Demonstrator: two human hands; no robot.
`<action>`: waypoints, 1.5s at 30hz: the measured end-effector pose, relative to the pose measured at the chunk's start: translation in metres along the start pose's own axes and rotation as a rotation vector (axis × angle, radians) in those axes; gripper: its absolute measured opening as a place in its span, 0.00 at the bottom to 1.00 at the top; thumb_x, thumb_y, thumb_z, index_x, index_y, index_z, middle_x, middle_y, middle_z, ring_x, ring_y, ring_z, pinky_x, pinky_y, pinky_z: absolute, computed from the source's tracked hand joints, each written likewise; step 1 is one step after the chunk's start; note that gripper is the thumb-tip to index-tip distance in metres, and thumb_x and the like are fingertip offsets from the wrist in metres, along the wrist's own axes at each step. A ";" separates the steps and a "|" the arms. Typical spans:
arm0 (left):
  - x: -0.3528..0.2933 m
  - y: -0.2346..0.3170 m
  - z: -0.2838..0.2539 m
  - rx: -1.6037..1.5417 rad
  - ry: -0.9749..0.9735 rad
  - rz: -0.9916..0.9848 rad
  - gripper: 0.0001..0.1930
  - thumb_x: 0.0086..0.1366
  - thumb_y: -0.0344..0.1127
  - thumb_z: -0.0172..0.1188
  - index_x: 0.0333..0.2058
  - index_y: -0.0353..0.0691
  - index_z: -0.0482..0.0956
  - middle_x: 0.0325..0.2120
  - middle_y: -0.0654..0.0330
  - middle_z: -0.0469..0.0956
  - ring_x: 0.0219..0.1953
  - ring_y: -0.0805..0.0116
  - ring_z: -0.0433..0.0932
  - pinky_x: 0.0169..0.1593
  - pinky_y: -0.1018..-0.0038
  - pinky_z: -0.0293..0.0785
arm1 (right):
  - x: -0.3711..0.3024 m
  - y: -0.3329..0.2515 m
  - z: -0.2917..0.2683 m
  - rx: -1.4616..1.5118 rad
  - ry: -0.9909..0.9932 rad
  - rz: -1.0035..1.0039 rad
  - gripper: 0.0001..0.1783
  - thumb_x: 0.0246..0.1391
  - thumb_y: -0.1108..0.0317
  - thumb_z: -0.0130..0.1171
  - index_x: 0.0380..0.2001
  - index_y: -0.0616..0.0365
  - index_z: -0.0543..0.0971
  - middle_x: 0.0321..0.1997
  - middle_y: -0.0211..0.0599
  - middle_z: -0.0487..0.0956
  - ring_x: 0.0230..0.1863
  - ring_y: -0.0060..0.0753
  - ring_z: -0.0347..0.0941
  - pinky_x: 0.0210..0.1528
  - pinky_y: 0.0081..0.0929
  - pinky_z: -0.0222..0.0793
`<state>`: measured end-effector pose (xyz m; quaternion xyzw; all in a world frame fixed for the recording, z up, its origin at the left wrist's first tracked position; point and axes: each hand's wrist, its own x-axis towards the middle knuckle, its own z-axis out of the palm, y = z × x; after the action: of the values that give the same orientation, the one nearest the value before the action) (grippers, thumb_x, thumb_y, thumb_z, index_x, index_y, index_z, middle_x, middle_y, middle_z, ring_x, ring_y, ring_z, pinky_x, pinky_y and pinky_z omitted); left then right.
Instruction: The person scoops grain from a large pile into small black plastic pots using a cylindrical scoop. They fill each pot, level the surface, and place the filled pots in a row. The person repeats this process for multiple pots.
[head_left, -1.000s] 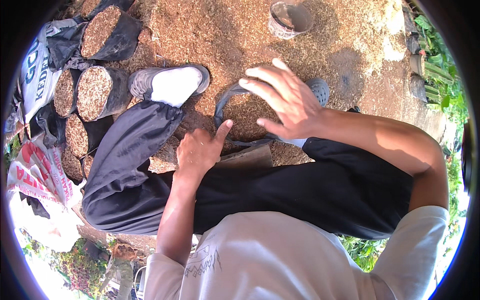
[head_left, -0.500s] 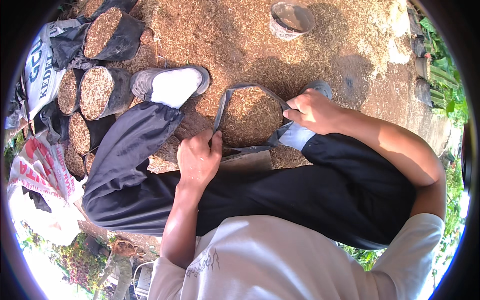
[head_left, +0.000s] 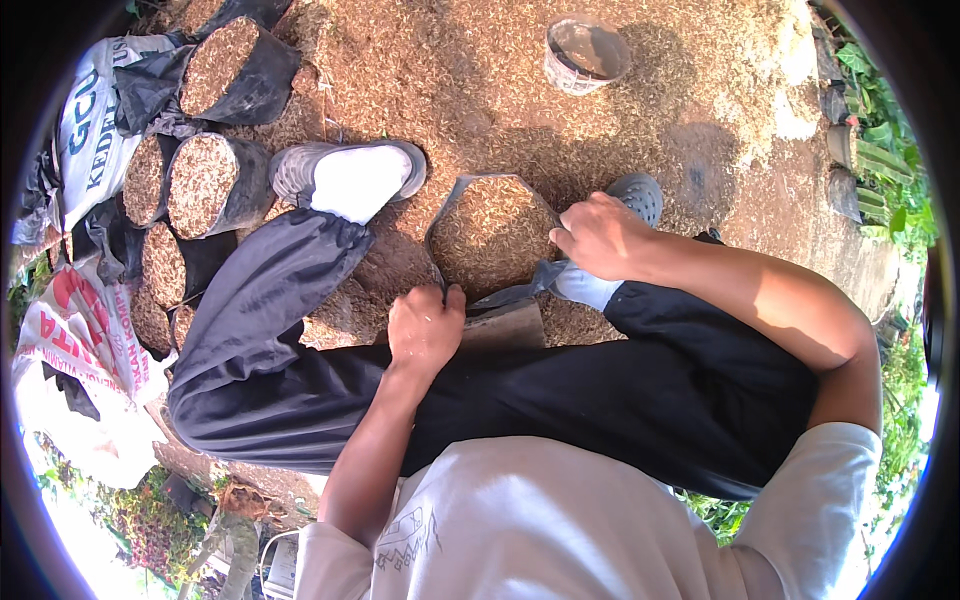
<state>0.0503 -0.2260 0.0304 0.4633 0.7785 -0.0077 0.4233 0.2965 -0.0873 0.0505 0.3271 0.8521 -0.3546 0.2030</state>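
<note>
Head view: bag [head_left: 492,232] of husk sits on the ground betw. the person's feet, near mid-frame. Its near wall is hidden behind the knee and hands; fingertips on the rim can't be made out.

Vs. half a sec ago: the bag mouth looks wider and more angular, and both hands have shifted along the rim.

Left hand [head_left: 425,325] grip clamped on the near-left rim, thumb up. Right hand [head_left: 600,237] grip closed on the right rim, pinching plastic. Filled bags [head_left: 205,185] stand at the ground's left edge, a bucket [head_left: 587,52] near its far edge.
</note>
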 end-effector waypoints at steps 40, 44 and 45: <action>-0.022 0.034 -0.072 -0.477 -0.349 -0.030 0.21 0.75 0.38 0.53 0.25 0.31 0.83 0.13 0.57 0.77 0.15 0.65 0.79 0.31 0.66 0.80 | 0.017 0.065 -0.079 0.459 -0.196 0.458 0.14 0.64 0.63 0.65 0.40 0.65 0.88 0.33 0.45 0.90 0.29 0.30 0.87 0.33 0.28 0.83; 0.026 0.053 -0.095 -0.379 0.005 0.364 0.14 0.77 0.34 0.53 0.38 0.32 0.84 0.21 0.54 0.82 0.25 0.65 0.83 0.35 0.66 0.79 | 0.030 0.121 -0.107 0.577 0.248 0.773 0.19 0.73 0.58 0.55 0.53 0.65 0.76 0.39 0.42 0.80 0.30 0.35 0.83 0.32 0.25 0.85; 0.041 0.061 -0.093 -0.317 0.068 0.425 0.12 0.77 0.34 0.54 0.42 0.33 0.84 0.27 0.51 0.85 0.30 0.60 0.86 0.40 0.64 0.80 | 0.030 0.132 -0.107 0.644 0.352 0.810 0.21 0.74 0.56 0.54 0.55 0.64 0.74 0.41 0.43 0.78 0.31 0.35 0.82 0.32 0.23 0.86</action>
<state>0.0252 -0.1238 0.0859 0.5442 0.6691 0.2191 0.4563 0.3554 0.0746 0.0421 0.7293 0.5274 -0.4308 0.0672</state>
